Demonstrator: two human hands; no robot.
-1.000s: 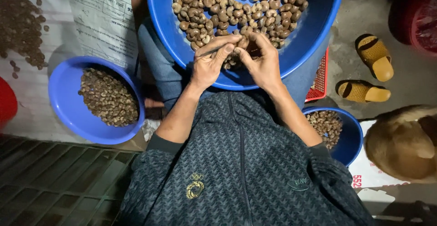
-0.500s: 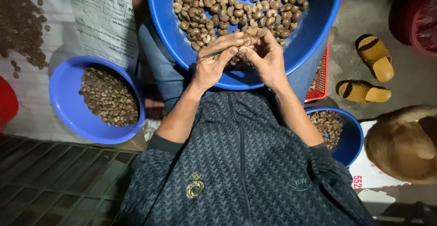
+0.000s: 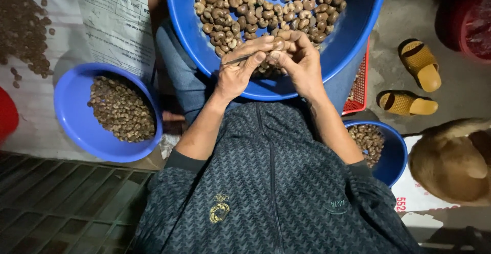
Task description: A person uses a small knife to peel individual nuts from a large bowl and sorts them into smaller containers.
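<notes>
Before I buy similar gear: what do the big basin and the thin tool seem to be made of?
The big basin looks like glossy blue moulded plastic: uniform colour, smooth rolled rim. The thin tool in the left hand seems metal, grey and slender, though it is too small to tell surely.

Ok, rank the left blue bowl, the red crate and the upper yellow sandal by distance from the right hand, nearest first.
1. Red crate, just right of the right hand, under the big basin.
2. Upper yellow sandal, farther right on the floor.
3. Left blue bowl, far across, beyond the left hand.
</notes>
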